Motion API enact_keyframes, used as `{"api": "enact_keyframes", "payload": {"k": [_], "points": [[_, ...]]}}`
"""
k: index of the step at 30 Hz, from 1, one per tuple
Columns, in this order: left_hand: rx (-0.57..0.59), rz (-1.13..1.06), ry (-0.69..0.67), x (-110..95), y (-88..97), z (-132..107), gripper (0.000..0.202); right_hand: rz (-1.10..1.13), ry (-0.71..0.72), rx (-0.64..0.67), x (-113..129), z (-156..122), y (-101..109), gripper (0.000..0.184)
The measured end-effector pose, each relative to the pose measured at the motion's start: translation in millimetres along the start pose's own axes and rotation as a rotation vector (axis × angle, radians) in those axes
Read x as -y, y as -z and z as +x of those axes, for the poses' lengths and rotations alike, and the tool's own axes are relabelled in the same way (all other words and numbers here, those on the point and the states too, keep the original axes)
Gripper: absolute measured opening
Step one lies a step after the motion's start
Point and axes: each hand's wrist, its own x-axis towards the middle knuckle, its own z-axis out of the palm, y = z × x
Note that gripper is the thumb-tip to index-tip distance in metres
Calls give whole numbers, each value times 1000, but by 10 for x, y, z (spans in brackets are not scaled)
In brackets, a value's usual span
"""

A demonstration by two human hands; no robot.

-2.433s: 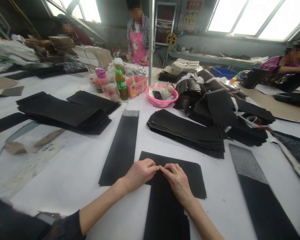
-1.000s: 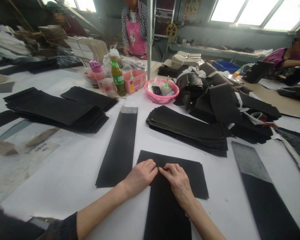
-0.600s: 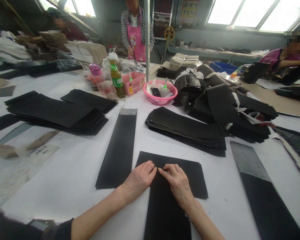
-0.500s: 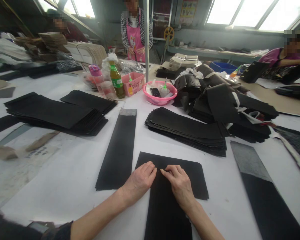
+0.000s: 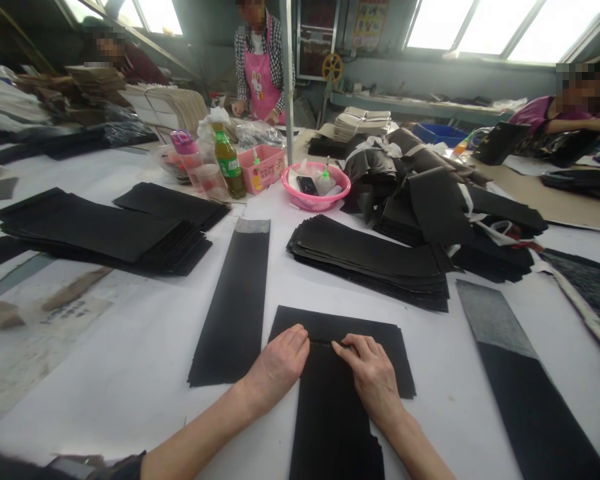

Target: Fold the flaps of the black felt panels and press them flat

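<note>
A black strip (image 5: 330,420) of leather-like sheet runs from the front edge up onto a black rectangular piece (image 5: 345,323) lying crosswise. My left hand (image 5: 284,355) has its fingertips pinched together on the left end of the strip's top edge. On the right part of that edge, my right hand (image 5: 373,372) pinches with thumb and curled fingers. Between both hands shows a thin seam line with small pale-gold marks. Another black strip (image 5: 235,307) with a grey end lies left of my left hand, flat on the white table.
Stacks of black pieces lie at the left (image 5: 105,230) and ahead (image 5: 365,260). A grey-ended strip (image 5: 525,373) is at right. Farther back are a pink basin (image 5: 316,200), a green-labelled bottle (image 5: 229,163) and a metal post (image 5: 287,80). Several co-workers stand or sit around.
My right hand has slid right along the strip's edge, widening the gap between my hands and baring the seam line. My left hand stays nearly in place. The view has shifted slightly.
</note>
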Motion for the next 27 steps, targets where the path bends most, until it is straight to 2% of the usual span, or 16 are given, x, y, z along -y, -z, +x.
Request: {"api": "enact_keyframes", "payload": {"k": [6, 12, 16, 20, 23, 27], "points": [[6, -46, 24, -7, -29, -39, 27, 164, -89, -6, -67, -4, 64, 35], [14, -126, 85, -24, -5, -56, 25, 70, -229, 153, 73, 151, 214, 15], [20, -232, 140, -30, -7, -69, 25, 66, -293, 209, 124, 313, 287, 12], [4, -380, 193, -4, -9, -97, 31, 151, -359, 295, 61, 402, 334, 11], [-3, -576, 289, 18, 93, -93, 36, 264, -411, 347, 5, 381, 373, 6], [-55, -795, 412, -34, 354, -13, 27, 386, -457, 347, 4, 291, 437, 7]]}}
